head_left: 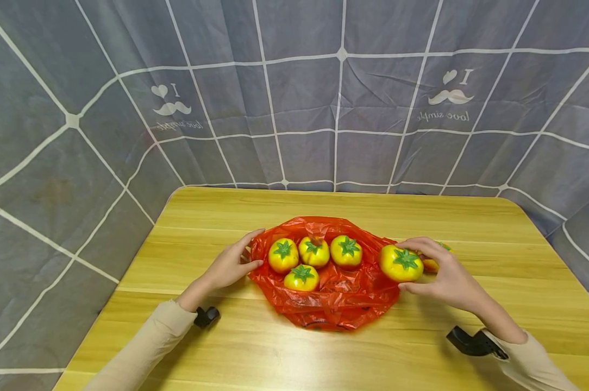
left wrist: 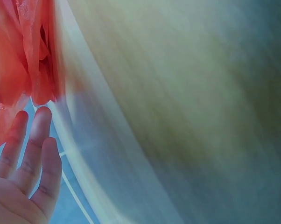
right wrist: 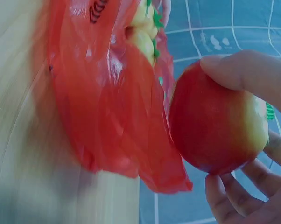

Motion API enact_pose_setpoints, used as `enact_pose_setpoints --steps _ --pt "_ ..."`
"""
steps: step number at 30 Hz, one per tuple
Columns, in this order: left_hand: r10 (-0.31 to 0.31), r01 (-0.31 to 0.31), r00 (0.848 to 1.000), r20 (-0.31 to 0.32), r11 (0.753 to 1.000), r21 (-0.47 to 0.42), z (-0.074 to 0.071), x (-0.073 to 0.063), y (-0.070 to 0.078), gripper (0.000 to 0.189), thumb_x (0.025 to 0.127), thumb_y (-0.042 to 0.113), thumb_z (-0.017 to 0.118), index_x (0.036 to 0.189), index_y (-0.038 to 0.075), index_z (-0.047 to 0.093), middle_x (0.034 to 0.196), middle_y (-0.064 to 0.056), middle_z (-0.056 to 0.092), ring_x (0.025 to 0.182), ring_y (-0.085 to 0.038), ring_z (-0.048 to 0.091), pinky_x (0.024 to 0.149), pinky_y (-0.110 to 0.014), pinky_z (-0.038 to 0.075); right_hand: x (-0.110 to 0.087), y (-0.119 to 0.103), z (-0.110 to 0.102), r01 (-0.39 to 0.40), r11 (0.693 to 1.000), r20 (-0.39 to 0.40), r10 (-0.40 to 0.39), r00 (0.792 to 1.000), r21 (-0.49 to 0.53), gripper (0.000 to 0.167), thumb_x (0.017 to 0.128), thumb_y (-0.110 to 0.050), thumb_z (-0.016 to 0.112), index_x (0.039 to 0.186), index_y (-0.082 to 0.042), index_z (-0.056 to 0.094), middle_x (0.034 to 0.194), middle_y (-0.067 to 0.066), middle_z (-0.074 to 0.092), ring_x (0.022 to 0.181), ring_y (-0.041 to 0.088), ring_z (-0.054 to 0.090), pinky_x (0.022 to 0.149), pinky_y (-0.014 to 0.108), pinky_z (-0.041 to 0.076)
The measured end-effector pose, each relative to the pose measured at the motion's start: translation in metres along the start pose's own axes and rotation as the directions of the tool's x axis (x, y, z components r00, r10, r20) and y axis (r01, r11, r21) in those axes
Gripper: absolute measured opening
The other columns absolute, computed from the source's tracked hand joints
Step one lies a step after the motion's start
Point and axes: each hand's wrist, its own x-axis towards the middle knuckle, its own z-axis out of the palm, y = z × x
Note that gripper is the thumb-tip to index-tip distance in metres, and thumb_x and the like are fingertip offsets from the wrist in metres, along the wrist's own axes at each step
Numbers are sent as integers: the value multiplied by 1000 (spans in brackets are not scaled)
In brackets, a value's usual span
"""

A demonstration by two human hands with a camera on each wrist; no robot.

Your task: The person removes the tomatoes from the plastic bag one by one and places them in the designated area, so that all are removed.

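Note:
An open red plastic bag (head_left: 324, 317) lies on the table with several yellow-and-red tomatoes with green star-shaped tops inside; one tomato (head_left: 346, 252) sits at the back. Thumb and fingertips of my right hand (head_left: 448, 279) grip another tomato (head_left: 401, 264), held over the bag's right edge. Its red underside shows in the right wrist view. At the bag's left edge is my left hand (head_left: 228, 266), its thumb and fingers spread; in the left wrist view three fingers are fairly straight beside the plastic. Behind the right hand, a further tomato (head_left: 443, 247) is mostly hidden.
The wooden table (head_left: 216, 212) has rounded back corners. A grey curtain (head_left: 304, 98) with white lines hangs behind and at both sides. Black wrist mounts (head_left: 472, 342) sit under both forearms.

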Motion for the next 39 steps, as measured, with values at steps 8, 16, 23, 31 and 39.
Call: enact_pose_setpoints --steps 8,16,23,31,39 --pt "9 -9 1000 0 1000 -1 1 0 0 69 89 17 68 149 19 34 132 -11 57 87 -17 61 79 -31 52 -7 8 -9 20 1000 -36 -20 999 -21 73 56 -9 92 122 -15 63 120 -1 58 109 -11 46 85 5 39" --pt "6 -6 1000 4 1000 4 1 0 0 69 89 17 68 149 19 34 132 -12 57 88 -18 61 79 -31 52 -13 17 -17 24 999 -64 -27 998 -44 73 54 -6 92 121 -13 63 118 1 58 109 -12 45 85 2 38" --pt "-1 1 1000 5 1000 5 1 1 0 69 89 17 68 149 20 33 128 -11 58 89 -18 60 78 -31 51 -19 23 -25 -11 999 -82 6 997 -52 73 54 -3 92 121 -13 64 118 0 59 108 -12 45 85 1 36" --pt "11 -11 1000 8 1000 -6 1 1 0 69 89 16 68 149 19 33 126 -12 60 88 -17 62 77 -30 52 -25 27 -34 -14 998 -85 8 996 -67 72 55 -3 91 121 -12 63 119 -9 56 109 -14 43 85 -1 35" --pt "15 -15 1000 -1 1000 -3 0 1 0 69 89 16 68 148 19 34 128 -11 59 87 -16 62 77 -30 52 -28 31 -42 -10 996 -97 1 995 -85 73 54 -1 90 121 -11 63 118 -10 56 108 -15 43 85 -1 35"
